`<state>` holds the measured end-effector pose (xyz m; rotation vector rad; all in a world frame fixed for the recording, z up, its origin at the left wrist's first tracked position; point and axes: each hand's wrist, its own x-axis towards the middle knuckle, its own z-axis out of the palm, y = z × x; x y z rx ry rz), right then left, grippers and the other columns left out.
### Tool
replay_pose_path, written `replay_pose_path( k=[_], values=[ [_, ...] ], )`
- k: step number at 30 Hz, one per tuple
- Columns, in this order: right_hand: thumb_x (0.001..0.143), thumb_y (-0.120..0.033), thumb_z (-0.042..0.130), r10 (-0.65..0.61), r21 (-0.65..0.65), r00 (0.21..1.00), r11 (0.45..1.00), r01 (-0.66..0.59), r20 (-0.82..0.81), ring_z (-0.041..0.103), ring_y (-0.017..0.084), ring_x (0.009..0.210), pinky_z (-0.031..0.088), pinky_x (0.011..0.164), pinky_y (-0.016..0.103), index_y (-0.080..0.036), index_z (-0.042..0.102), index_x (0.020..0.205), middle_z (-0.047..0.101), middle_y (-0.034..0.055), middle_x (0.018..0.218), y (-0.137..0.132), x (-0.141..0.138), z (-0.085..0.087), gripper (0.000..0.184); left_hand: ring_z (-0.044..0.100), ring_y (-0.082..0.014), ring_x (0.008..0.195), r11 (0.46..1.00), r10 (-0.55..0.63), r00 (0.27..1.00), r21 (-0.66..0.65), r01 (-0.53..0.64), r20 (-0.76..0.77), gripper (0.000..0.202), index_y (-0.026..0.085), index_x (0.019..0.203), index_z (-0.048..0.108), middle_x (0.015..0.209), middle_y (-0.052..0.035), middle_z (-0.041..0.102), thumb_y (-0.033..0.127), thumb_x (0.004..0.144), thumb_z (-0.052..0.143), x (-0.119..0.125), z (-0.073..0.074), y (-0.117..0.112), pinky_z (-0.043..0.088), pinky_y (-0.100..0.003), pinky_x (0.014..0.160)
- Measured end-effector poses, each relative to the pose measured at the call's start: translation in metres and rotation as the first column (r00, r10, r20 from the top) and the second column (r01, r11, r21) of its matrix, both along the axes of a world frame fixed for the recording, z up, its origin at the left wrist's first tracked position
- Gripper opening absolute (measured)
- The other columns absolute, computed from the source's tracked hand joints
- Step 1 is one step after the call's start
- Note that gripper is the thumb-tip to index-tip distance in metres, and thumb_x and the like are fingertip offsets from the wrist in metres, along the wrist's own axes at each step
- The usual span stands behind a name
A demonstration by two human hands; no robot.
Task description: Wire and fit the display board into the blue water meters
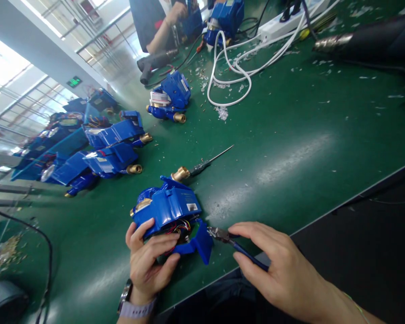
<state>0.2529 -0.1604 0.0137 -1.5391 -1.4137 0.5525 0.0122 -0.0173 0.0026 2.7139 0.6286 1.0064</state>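
A blue water meter (170,204) with brass threaded ends lies on the green table in front of me. Its cover flap (202,242) hangs open, with thin coloured wires (181,226) showing inside. My left hand (148,263) grips the meter's near side, fingertips at the wires and thumb by the flap. In my right hand (276,263) are wire cutters (219,234) with dark blue handles, held between thumb and fingers; their jaws are beside the flap's right edge. Just behind the meter's brass end lies a thin pointed tool (204,166) with a dark wrapped handle.
Several blue meters (111,135) crowd the left side, and another meter (172,96) stands farther back. A white cable (229,103) loops near a power strip (280,27). Heat guns lie at right (361,42) and back (153,65). A person's arm (165,29) is across the table.
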Motion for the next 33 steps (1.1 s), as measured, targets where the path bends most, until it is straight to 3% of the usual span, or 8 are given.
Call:
replay_pose_path(
  k=[4, 8, 11, 14, 17, 21, 26, 33],
  values=[
    [0.09, -0.025, 0.052, -0.033, -0.155, 0.979, 0.988, 0.001, -0.201, 0.067, 0.016, 0.086, 0.055, 0.075, 0.03, -0.023, 0.058, 0.1, 0.068, 0.0009, 0.093, -0.004, 0.002, 0.002, 0.011, 0.049, -0.028, 0.128, 1.0, 0.018, 0.999, 0.014, -0.017, -0.051, 0.013, 0.023, 0.091, 0.066, 0.08, -0.0027, 0.076, 0.028, 0.08, 0.072, 0.003, 0.001, -0.001, 0.014, -0.059, 0.117],
    [0.094, -0.04, 0.052, -0.046, -0.238, 0.851, 0.967, -0.094, -0.523, 0.068, 0.018, 0.088, 0.056, 0.074, 0.028, -0.022, 0.053, 0.089, 0.069, 0.0045, 0.094, -0.007, 0.004, 0.0, 0.018, 0.052, -0.0252, 0.124, 0.999, 0.048, 0.998, 0.023, -0.047, -0.037, 0.016, 0.024, 0.093, 0.066, 0.083, -0.0005, 0.076, 0.015, 0.08, 0.07, 0.007, 0.002, -0.003, 0.013, -0.057, 0.117],
    [0.095, -0.045, 0.053, -0.048, -0.25, 0.772, 0.957, -0.147, -0.634, 0.068, 0.018, 0.093, 0.057, 0.078, 0.028, -0.022, 0.054, 0.1, 0.069, 0.0081, 0.101, -0.01, 0.002, -0.001, 0.023, 0.053, -0.025, 0.122, 0.999, 0.048, 0.999, 0.02, -0.047, -0.017, 0.016, 0.023, 0.096, 0.067, 0.084, -0.0013, 0.075, 0.016, 0.081, 0.069, 0.007, 0.003, -0.003, 0.015, -0.056, 0.117],
    [0.096, -0.045, 0.052, -0.056, -0.257, 0.779, 0.957, -0.137, -0.624, 0.066, 0.019, 0.102, 0.056, 0.085, 0.03, -0.023, 0.052, 0.115, 0.067, 0.01, 0.112, -0.013, -0.002, 0.0, 0.029, 0.054, -0.0252, 0.119, 0.999, 0.034, 0.999, -0.004, -0.034, 0.013, 0.017, 0.023, 0.097, 0.067, 0.083, -0.001, 0.075, 0.019, 0.081, 0.071, 0.007, 0.004, -0.003, 0.015, -0.056, 0.116],
    [0.096, -0.042, 0.051, -0.037, -0.261, 0.88, 0.96, -0.1, -0.473, 0.066, 0.02, 0.104, 0.056, 0.088, 0.031, -0.024, 0.056, 0.117, 0.068, 0.0081, 0.112, -0.014, -0.007, 0.005, 0.028, 0.054, -0.0251, 0.118, 0.999, 0.035, 0.999, -0.039, -0.034, 0.022, 0.018, 0.025, 0.098, 0.068, 0.084, 0.0005, 0.075, 0.02, 0.081, 0.071, 0.007, 0.005, -0.003, 0.015, -0.057, 0.116],
    [0.093, -0.03, 0.054, 0.029, -0.165, 0.999, 0.986, -0.031, -0.015, 0.067, 0.018, 0.101, 0.056, 0.088, 0.032, -0.026, 0.06, 0.116, 0.069, 0.0033, 0.111, -0.011, -0.015, 0.017, 0.024, 0.055, -0.0249, 0.119, 0.996, 0.056, 0.998, -0.066, -0.054, 0.029, 0.02, 0.027, 0.101, 0.068, 0.088, 0.0015, 0.076, 0.025, 0.081, 0.073, 0.007, 0.005, -0.004, 0.015, -0.056, 0.116],
    [0.091, -0.018, 0.054, 0.08, 0.061, 0.902, 0.991, -0.116, 0.425, 0.063, 0.02, 0.105, 0.053, 0.091, 0.036, -0.018, 0.061, 0.118, 0.067, 0.0071, 0.113, 0.002, -0.026, 0.032, 0.028, 0.055, -0.0247, 0.121, 0.99, 0.075, 0.996, -0.121, -0.068, 0.052, 0.016, 0.026, 0.098, 0.069, 0.088, 0.0016, 0.076, 0.028, 0.082, 0.073, 0.007, 0.007, -0.006, 0.015, -0.055, 0.117],
    [0.092, -0.015, 0.051, 0.107, 0.055, 0.761, 0.982, -0.183, 0.64, 0.061, 0.026, 0.101, 0.048, 0.087, 0.043, -0.01, 0.063, 0.115, 0.067, 0.0114, 0.114, 0.013, -0.037, 0.039, 0.027, 0.055, -0.0244, 0.122, 0.981, 0.082, 0.993, -0.181, -0.067, 0.079, 0.01, 0.025, 0.094, 0.069, 0.087, 0.0016, 0.077, 0.026, 0.083, 0.071, 0.008, 0.011, -0.011, 0.012, -0.053, 0.117]
  ],
)
